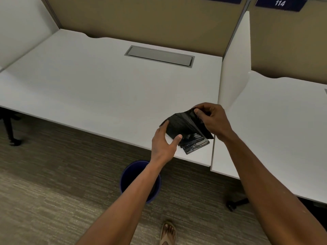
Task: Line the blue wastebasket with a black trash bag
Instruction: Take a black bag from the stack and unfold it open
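a sign (279,3) at upper right reads "114"; right hand (213,119) and left hand (165,141) pinch the folded black trash bag (184,126) right of centre.

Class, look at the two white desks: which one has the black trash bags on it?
The left desk, the one with the grey cable hatch. The bags lie at its front right corner, under both hands; the right desk, beyond the divider, has none.

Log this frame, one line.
left hand: shut on black trash bag | right hand: same | blue wastebasket: unlined, on floor
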The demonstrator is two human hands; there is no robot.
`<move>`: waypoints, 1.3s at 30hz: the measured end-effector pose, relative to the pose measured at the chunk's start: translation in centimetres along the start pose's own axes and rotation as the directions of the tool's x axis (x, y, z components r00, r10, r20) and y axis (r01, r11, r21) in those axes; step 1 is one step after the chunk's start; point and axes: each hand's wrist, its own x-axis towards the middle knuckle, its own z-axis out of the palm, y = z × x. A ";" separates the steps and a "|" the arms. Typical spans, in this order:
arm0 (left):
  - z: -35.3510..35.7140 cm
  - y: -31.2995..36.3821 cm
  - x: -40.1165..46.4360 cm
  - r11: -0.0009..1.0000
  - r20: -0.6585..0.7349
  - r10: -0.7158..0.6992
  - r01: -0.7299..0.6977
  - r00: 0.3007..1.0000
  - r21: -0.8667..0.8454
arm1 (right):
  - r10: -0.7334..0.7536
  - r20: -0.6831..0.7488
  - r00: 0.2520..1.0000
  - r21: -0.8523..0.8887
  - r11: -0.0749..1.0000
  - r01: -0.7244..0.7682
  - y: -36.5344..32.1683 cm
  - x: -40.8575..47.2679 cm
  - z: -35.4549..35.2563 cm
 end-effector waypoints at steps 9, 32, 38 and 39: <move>-3.2 4.1 2.4 0.949 0.200 0.226 -0.262 0.953 0.176 | -0.139 0.362 0.922 0.172 0.982 0.080 -6.4 -1.1 -3.9; -12.7 -1.2 -10.3 0.833 0.408 -0.158 0.343 0.899 -0.434 | 0.346 0.101 0.933 -0.042 0.938 -0.344 3.1 -8.5 7.7; -12.6 -0.4 -11.5 0.849 0.264 -0.212 0.311 0.941 -0.427 | 0.270 0.138 0.953 0.170 0.942 -0.291 -3.4 -17.2 10.5; -12.7 -0.3 -11.7 0.849 0.255 -0.207 0.303 0.944 -0.432 | 0.227 0.223 0.948 0.219 0.936 -0.276 -4.5 -18.8 10.6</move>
